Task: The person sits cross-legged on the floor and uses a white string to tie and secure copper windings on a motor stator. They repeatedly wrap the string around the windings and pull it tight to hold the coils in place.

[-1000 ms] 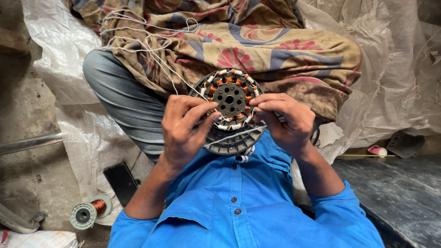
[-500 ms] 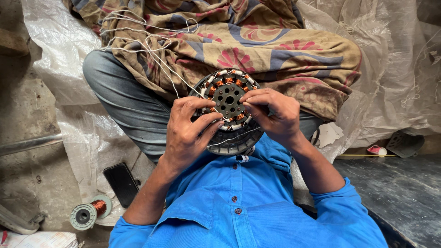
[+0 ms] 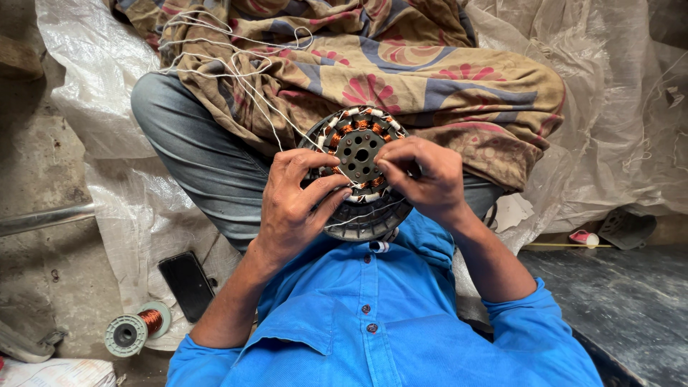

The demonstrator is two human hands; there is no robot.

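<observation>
— Head view: we hold the motor stator (image 3: 358, 168) over our lap, left hand (image 3: 294, 208) clamped on its lower rim, right hand (image 3: 423, 179) fingertips pinched together at a copper coil.

— We'd judge it best to keep the white thread (image 3: 236, 79) taut and the stator steady against the patterned cloth (image 3: 430, 79).

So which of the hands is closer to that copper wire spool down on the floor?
Left. The left hand grips the motor stator's near side, toward the copper wire spool; the right hand pinches at the stator's far side.
</observation>
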